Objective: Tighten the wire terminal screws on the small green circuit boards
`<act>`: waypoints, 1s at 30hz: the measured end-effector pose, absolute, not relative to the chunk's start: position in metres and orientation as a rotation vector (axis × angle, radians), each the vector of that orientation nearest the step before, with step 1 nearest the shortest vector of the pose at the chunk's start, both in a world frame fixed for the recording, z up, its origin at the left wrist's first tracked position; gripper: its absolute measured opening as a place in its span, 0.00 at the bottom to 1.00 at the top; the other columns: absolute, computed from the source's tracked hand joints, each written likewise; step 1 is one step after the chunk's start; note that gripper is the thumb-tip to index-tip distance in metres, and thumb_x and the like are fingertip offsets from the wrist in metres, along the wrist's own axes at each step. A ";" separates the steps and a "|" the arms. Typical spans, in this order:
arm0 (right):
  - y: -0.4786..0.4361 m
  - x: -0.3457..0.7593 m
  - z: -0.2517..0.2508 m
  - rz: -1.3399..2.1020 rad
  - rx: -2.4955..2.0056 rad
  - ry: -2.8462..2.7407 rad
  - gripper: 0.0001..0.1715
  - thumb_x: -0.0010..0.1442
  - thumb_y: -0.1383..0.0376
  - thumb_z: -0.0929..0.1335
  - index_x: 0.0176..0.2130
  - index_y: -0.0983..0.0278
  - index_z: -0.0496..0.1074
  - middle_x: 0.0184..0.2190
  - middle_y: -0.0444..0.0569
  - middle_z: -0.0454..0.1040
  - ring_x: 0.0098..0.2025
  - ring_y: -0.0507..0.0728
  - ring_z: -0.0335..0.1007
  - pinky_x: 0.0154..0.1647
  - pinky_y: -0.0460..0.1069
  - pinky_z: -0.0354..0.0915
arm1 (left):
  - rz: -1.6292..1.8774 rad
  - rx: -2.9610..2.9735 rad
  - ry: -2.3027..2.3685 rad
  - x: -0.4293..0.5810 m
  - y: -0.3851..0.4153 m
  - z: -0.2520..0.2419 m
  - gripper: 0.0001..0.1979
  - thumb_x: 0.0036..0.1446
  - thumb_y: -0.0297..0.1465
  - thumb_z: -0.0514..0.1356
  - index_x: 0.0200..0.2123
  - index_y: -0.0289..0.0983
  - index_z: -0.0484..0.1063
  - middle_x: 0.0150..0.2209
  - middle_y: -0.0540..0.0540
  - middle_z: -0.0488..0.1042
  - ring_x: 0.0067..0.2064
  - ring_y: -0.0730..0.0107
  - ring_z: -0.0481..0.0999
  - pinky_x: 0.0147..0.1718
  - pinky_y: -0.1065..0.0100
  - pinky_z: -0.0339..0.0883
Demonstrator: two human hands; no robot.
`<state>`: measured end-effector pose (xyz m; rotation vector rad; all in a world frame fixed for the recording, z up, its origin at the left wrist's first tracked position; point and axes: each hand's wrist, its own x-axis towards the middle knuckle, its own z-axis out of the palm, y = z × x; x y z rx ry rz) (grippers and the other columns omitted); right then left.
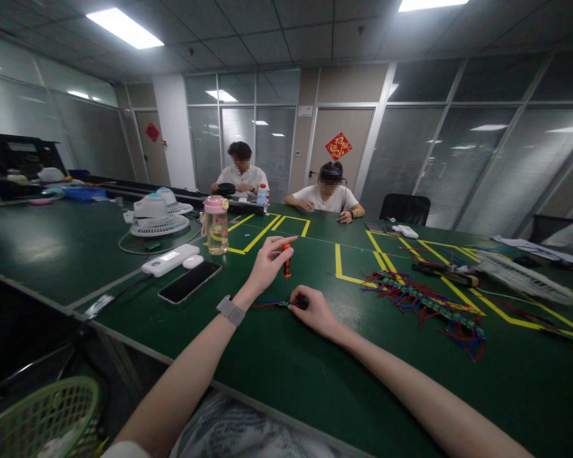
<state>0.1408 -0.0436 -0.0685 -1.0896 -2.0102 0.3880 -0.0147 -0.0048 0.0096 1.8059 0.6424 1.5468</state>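
My left hand, with a grey watch on its wrist, grips the orange and black handle of a screwdriver. The screwdriver stands upright, its thin shaft pointing down at a small green circuit board. Whether the tip touches the board is too small to tell. Red and blue wires run left from the board across the green table. Low on the tabletop, my right hand pinches the board's right end between thumb and fingers.
A heap of wired circuit boards lies to the right. At left are a phone, a white power strip, a pink-lidded bottle and white fans. Two people sit across the table. A green basket stands below.
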 end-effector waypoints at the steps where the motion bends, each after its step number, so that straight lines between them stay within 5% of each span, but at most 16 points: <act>1: -0.044 0.141 -0.068 0.382 -1.086 -2.016 0.03 0.49 0.72 0.67 0.28 0.65 0.69 0.25 0.43 0.70 0.27 0.51 0.64 0.30 0.45 0.61 | 1.507 1.762 0.598 -0.015 -0.005 0.010 0.17 0.55 0.35 0.57 0.48 0.40 0.72 0.50 0.43 0.68 0.47 0.64 0.72 0.43 0.64 0.69; 5: -0.047 0.140 -0.066 0.341 -1.077 -2.041 0.06 0.50 0.73 0.66 0.30 0.65 0.72 0.26 0.45 0.72 0.28 0.52 0.67 0.31 0.46 0.63 | 1.436 1.582 0.531 -0.012 -0.005 0.009 0.21 0.54 0.34 0.57 0.52 0.38 0.67 0.48 0.41 0.72 0.42 0.64 0.75 0.40 0.61 0.72; 12: -0.050 0.140 -0.068 0.227 -1.050 -2.102 0.09 0.53 0.72 0.65 0.31 0.63 0.75 0.31 0.48 0.76 0.35 0.55 0.71 0.39 0.49 0.65 | 1.644 1.545 0.707 -0.010 0.002 0.004 0.19 0.45 0.33 0.65 0.43 0.35 0.73 0.37 0.45 0.76 0.34 0.68 0.76 0.37 0.65 0.72; 19: -0.048 0.142 -0.070 0.239 -1.028 -2.119 0.09 0.54 0.72 0.66 0.33 0.63 0.76 0.33 0.48 0.77 0.36 0.55 0.71 0.40 0.50 0.66 | 1.873 1.093 0.782 -0.016 0.011 0.003 0.18 0.55 0.35 0.56 0.50 0.38 0.66 0.44 0.42 0.70 0.36 0.70 0.74 0.30 0.70 0.70; 24: -0.048 0.143 -0.068 0.252 -1.051 -2.104 0.08 0.54 0.72 0.67 0.33 0.63 0.76 0.31 0.48 0.76 0.35 0.55 0.71 0.39 0.49 0.66 | 2.125 1.630 0.816 -0.028 -0.009 0.016 0.19 0.58 0.37 0.53 0.53 0.42 0.64 0.41 0.46 0.71 0.34 0.73 0.70 0.34 0.71 0.65; 28: -0.045 0.143 -0.068 0.265 -1.065 -2.083 0.11 0.53 0.73 0.67 0.36 0.63 0.77 0.32 0.48 0.76 0.35 0.54 0.71 0.39 0.48 0.65 | 1.358 2.515 0.929 -0.030 -0.021 0.017 0.12 0.50 0.40 0.60 0.35 0.39 0.74 0.32 0.48 0.73 0.35 0.69 0.71 0.37 0.69 0.63; 30: -0.043 0.143 -0.069 0.260 -1.065 -2.078 0.11 0.52 0.74 0.67 0.33 0.63 0.78 0.32 0.48 0.75 0.35 0.54 0.71 0.38 0.47 0.65 | 0.905 2.695 1.027 -0.028 -0.020 0.012 0.15 0.47 0.42 0.61 0.35 0.40 0.74 0.34 0.48 0.73 0.36 0.66 0.72 0.36 0.69 0.63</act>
